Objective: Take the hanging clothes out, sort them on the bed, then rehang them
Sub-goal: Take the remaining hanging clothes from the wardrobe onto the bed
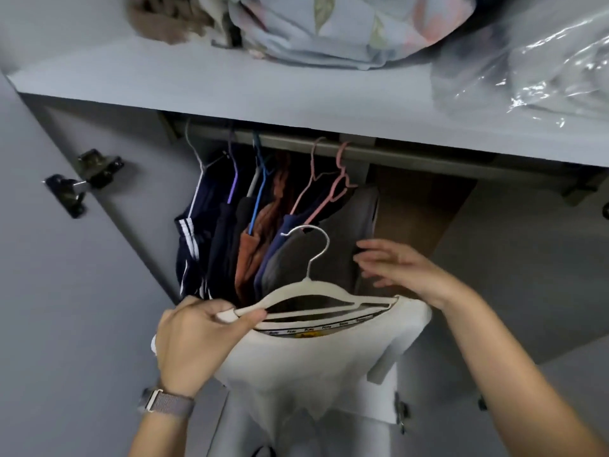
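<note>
White shirt: hangs on a pale hanger just off the thumb side of the left hand, in front of the open wardrobe and below the rail; the collar sits over the hanger's right shoulder, while the left end of the hanger is bare, so the garment looks only half seated

Left hand: fingers and thumb curled round the hanger's left end; held there, I judge, to carry the shirt's weight and keep the hook free and upright

Right hand: fingers straight and loosely spread, holding nothing; it hovers above the hanger's far end, beside the hook, near the dark clothes; probably ready to part them or steady the hook

Hook: unattached, well below the rail; whether the shirt is going in or coming out cannot be told

Hanging clothes: dark, navy-striped and rust garments on coloured hangers, bunched beyond the left hand toward the rail's left; bare rail lies beyond the right hand

Wardrobe: grey panels; a door hinge far out past the left hand

Upper shelf: above both hands; carries folded floral bedding and a plastic-wrapped bundle

Bed: not in view
</note>
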A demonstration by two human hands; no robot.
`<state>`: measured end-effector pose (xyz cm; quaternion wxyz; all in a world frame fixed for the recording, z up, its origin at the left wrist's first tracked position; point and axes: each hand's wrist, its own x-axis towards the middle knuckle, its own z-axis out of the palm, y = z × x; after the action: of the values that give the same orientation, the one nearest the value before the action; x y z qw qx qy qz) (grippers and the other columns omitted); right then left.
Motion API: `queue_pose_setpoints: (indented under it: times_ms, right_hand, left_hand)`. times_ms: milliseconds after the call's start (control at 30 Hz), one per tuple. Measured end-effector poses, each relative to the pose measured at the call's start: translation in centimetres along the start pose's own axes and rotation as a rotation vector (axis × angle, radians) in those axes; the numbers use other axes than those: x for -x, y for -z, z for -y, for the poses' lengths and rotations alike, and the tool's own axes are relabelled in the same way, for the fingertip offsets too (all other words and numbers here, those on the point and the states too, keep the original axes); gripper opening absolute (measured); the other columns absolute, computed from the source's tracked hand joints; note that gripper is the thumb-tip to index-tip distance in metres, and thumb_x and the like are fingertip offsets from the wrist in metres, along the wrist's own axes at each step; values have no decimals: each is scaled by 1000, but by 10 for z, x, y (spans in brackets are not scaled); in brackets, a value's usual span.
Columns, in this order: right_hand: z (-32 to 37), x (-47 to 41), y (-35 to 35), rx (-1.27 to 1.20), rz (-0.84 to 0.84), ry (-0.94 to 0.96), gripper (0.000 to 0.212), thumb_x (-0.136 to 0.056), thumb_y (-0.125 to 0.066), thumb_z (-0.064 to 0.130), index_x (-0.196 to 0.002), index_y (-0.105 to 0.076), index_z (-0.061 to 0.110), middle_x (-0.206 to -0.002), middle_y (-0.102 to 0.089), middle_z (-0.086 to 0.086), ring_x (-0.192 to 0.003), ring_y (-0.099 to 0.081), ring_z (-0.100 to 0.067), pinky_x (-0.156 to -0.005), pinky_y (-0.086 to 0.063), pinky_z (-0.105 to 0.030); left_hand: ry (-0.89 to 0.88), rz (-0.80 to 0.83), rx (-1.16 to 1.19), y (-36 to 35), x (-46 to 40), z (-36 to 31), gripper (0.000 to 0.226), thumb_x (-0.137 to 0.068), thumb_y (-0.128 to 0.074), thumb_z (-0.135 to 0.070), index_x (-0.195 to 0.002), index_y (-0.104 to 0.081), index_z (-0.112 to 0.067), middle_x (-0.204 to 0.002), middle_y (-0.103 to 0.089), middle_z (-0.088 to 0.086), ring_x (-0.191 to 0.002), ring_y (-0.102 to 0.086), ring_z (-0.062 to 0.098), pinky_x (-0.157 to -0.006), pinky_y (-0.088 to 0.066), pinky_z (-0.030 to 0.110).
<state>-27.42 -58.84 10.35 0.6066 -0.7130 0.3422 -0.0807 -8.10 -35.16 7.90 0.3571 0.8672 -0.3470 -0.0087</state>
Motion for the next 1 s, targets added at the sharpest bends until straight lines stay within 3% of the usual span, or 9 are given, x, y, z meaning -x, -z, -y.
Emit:
queue_pose_setpoints:
  times_ms: [67, 167, 333, 400, 500, 567, 633, 900, 1000]
  right_hand:
    - [16, -35, -17, -293, 83, -23, 58, -75, -70, 23, -129, -47, 24, -127, -59, -1, -112, -61, -23, -91, -53, -39]
    - [30, -90, -40, -627, -8, -158, 38, -86, -63, 14, -121, -49, 22, -128, -50, -5, -123, -45, -29, -91, -49, -43]
    - [31, -143, -51, -770, -60, -216, 8, -90, -55, 17, -94, -58, 22, -103, -64, 5, -98, -56, -18, -78, -44, -37]
    - [28, -148, -53, -767, -90, -210, 20, -91, -52, 13, -77, -62, 24, -77, -69, 9, -93, -60, -13, -75, -40, -32]
    - [22, -154, -52, -800, -205, -201, 54, -92, -51, 10, -39, -50, 19, -40, -47, 9, -70, -64, -5, -64, -39, -23]
    - [20, -156, -46, -814, -323, -135, 55, -90, -50, 2, -38, -44, 19, -35, -39, 9, -45, -57, -3, -51, -43, -13]
    - [21, -153, -41, -778, -370, -44, 56, -87, -42, -10, -39, -41, 19, -35, -37, 7, -35, -48, -3, -42, -39, -10]
    - [3, -109, -28, -745, -420, -37, 41, -77, -39, -21, -58, -37, 16, -46, -42, -3, -38, -45, -10, -40, -40, -15]
    - [14, -97, -19, -618, -491, -75, 37, -75, -41, -20, -55, -37, 11, -42, -43, -4, -36, -43, -10, -36, -38, -14]
  left_hand:
    - [51, -37, -8, 11, -8, 12, 36, -54, -76, -63, -50, -64, -29, -50, -53, -8, -61, -54, 8, -55, -36, 20]
    - [62, -61, 9, 25, -25, 24, 34, -55, -76, -59, -49, -64, -28, -51, -55, -5, -63, -55, 11, -58, -39, 23]
    - [43, -79, -7, 34, -46, 46, 55, -48, -60, -79, -48, -65, -24, -45, -50, -8, -59, -53, 5, -60, -40, 29]
    - [30, -54, 18, 34, -54, 59, 55, -46, -51, -81, -48, -64, -28, -47, -52, -9, -59, -54, 6, -61, -41, 29]
    - [-2, 31, 49, 30, -68, 76, 51, -45, -52, -84, -53, -66, -36, -49, -54, -8, -59, -55, 8, -63, -45, 29]
    - [-37, 69, 53, 27, -80, 83, 48, -46, -52, -84, -60, -66, -40, -48, -53, -7, -57, -55, 8, -60, -45, 29]
    - [-77, 90, 57, 24, -90, 84, 49, -47, -52, -83, -61, -67, -39, -47, -52, -5, -56, -54, 9, -57, -45, 29]
    - [-204, 266, 144, 4, -109, 80, 50, -35, -61, -81, -55, -68, -36, -56, -60, -12, -59, -57, 5, -58, -48, 28]
    - [-286, 313, 137, -2, -108, 73, 40, -37, -62, -79, -48, -63, -40, -53, -56, -14, -59, -55, 3, -64, -47, 29]
